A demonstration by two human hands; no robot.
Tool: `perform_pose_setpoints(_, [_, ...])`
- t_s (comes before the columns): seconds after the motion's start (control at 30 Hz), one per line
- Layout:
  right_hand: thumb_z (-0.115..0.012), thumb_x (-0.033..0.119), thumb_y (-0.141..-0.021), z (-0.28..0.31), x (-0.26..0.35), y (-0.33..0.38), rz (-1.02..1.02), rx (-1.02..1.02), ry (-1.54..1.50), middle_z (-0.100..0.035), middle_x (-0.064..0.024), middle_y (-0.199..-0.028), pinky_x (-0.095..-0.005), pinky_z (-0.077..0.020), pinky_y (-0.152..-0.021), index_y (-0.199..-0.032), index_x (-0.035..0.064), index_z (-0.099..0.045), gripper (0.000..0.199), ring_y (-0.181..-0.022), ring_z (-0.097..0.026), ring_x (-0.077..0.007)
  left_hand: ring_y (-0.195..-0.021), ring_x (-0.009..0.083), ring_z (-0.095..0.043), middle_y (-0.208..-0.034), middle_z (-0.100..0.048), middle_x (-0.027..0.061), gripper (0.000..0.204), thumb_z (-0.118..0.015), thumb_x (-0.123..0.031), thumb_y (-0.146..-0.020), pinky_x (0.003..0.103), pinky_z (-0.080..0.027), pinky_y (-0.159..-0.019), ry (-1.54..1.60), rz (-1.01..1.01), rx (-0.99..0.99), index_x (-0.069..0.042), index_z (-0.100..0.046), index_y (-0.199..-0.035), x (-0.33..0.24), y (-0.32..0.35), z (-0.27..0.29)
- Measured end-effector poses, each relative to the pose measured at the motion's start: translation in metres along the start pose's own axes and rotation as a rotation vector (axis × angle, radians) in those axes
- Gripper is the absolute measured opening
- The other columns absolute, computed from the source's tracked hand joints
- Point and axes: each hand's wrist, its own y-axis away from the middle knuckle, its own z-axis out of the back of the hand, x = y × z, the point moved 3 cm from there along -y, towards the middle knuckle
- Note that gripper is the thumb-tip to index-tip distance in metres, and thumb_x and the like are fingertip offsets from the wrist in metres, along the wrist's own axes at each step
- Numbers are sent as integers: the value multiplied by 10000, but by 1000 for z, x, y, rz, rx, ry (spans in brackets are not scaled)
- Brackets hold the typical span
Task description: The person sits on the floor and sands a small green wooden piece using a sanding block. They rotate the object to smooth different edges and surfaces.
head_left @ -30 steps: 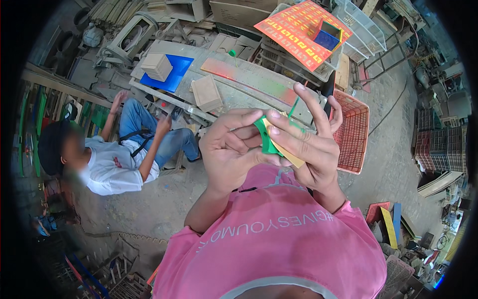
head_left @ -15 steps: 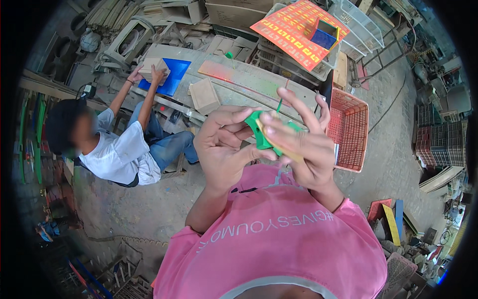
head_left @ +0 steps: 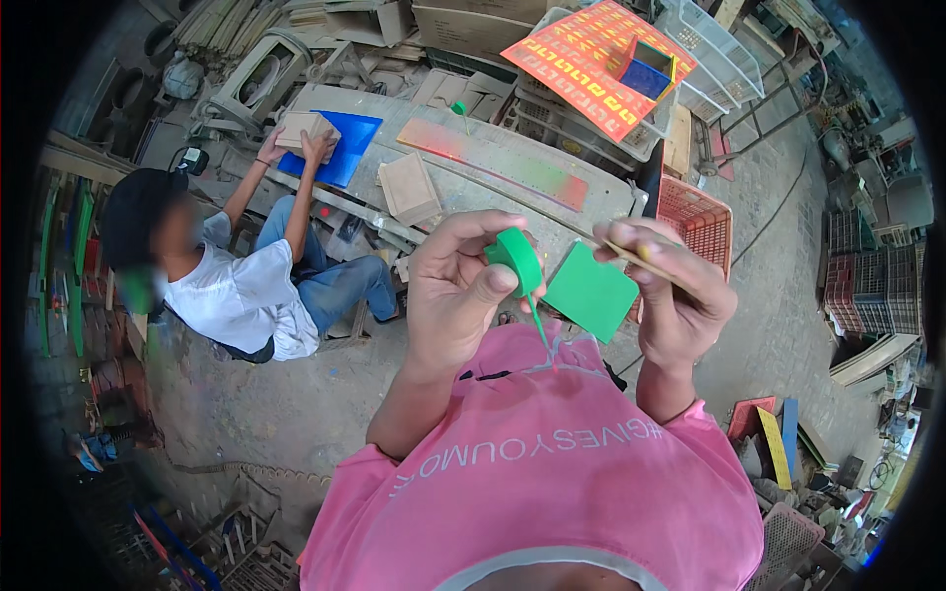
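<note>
My left hand (head_left: 458, 281) is closed around a small, thick green piece (head_left: 518, 262) with a curved edge. From it a thin green stick (head_left: 539, 323) points down toward my shirt. To the right, my right hand (head_left: 685, 291) pinches a thin, flat tan strip (head_left: 645, 261), apart from the green piece. Between my hands, lower down, a flat green square board (head_left: 592, 292) with rounded corners shows; what it rests on is hidden.
A long worktable (head_left: 384, 118) carries a paint-stained board (head_left: 493, 163), a wooden box (head_left: 409, 190) and another green piece on a stick (head_left: 460, 107). At left a seated person (head_left: 232, 271) holds a wooden box (head_left: 307, 133) over a blue sheet (head_left: 345, 163). A red crate (head_left: 698, 217) stands right.
My right hand has moved right, away from the green piece, with the tan strip. The green piece has been turned, its stick now pointing down instead of up. The green board has come into view.
</note>
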Motion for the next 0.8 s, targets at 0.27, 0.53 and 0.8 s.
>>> perform_pose_setpoints(0.27, [-632, 264, -790, -14, 0, -31, 523, 445, 452, -716, -14, -1007, -472, -431, -855, -964, 111, -735, 254, -1042, -600, -346, -634, 146, -596, -889, -618, 111, 380, -642, -298, -890, 213, -476, -483, 204, 101, 27, -35, -464, -1100, 6, 2, -9])
perform_pose_setpoints(0.53, [-626, 244, -799, -11, -11, -40, 413, 364, 394, -725, 18, -974, -443, -375, -852, -962, 156, -746, 221, -1008, -614, -280, -690, 166, -608, -850, -614, 116, 244, -646, -180, -900, 279, -477, -512, 383, 98, 185, -24, -502, -1020, 0, 5, -8])
perform_pose_setpoints(0.8, [-697, 250, -777, -10, -2, -34, 428, 406, 458, -730, 28, -918, -530, -344, -916, -887, 160, -736, 148, -1020, -599, -322, -683, 161, -607, -858, -611, 116, 224, -649, -174, -897, 273, -486, -523, 362, 142, 165, -29, -507, -994, -2, 6, -11])
